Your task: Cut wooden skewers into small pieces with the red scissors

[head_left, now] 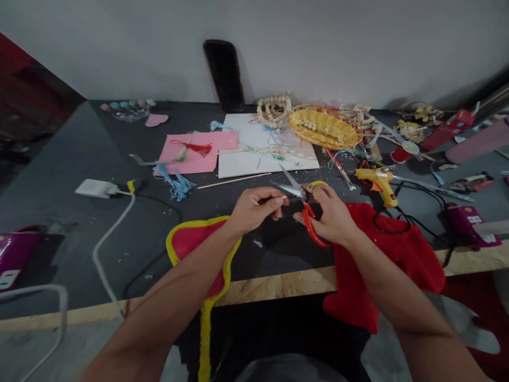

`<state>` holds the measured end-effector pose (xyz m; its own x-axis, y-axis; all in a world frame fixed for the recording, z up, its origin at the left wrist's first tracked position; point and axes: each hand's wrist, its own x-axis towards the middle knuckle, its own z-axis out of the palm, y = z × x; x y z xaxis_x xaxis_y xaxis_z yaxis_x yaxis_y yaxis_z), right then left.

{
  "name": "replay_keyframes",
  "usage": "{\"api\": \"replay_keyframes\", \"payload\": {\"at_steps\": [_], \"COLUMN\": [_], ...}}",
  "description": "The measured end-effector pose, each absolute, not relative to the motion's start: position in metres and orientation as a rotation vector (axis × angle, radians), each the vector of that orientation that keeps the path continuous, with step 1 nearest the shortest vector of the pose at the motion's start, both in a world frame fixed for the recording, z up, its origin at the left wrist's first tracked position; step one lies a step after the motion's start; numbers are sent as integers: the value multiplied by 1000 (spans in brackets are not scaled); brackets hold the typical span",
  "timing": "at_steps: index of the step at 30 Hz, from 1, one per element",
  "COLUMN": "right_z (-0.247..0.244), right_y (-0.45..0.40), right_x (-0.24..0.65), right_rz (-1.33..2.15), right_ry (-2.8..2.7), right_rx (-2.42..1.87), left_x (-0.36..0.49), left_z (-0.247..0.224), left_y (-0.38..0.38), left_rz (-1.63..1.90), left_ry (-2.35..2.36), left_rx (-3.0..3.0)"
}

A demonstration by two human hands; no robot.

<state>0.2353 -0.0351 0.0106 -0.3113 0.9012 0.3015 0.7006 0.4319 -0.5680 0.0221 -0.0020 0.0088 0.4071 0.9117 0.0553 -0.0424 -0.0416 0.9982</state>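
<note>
My right hand (329,212) is closed round the red handles of a pair of scissors (312,225), whose metal blades are spread apart and point up and left. Close to the blades, my left hand (257,208) pinches a small pale piece between thumb and fingertips; it is too small to name. Under my left forearm lies a pink-red shape with a yellow fuzzy border (195,241), its yellow strip hanging over the table edge. A red cloth (392,257) spreads beneath my right forearm and drapes over the edge.
Behind my hands are a white board (234,164), pink sheet (163,159), blue tassel (178,184) and thin stick (234,180). A yellow wicker basket (324,127), yellow glue gun (379,184) with black cord, and red thread spool (402,153) stand right. A phone (225,77) leans on the wall; a white charger (96,188) lies left.
</note>
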Motion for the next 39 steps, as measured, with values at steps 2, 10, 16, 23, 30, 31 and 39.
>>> {"api": "replay_keyframes", "payload": {"at_steps": [2, 10, 16, 23, 30, 31, 39], "right_z": [7, 5, 1, 0, 4, 3, 6], "right_y": [-30, -24, -17, -16, -17, -17, -13], "right_x": [241, 248, 254, 248, 244, 245, 249], "right_rz": [421, 396, 466, 490, 604, 611, 609], "right_ry": [-2007, -1761, -1429, -1358, -1332, -1327, -1322], "right_rx": [-1387, -1458, -1373, -1320, -1294, -1294, -1291], "left_x": [22, 19, 19, 24, 69, 78, 115], "left_z": [7, 0, -1, 6, 24, 24, 20], "left_y": [1, 10, 11, 16, 81, 91, 118], "left_rz": [1000, 1183, 1188, 1012, 561, 519, 169], "left_ry": [902, 1039, 1058, 1265, 1458, 1466, 1651], "left_rx": [1364, 1234, 1287, 1667, 2429, 2480, 2622]}}
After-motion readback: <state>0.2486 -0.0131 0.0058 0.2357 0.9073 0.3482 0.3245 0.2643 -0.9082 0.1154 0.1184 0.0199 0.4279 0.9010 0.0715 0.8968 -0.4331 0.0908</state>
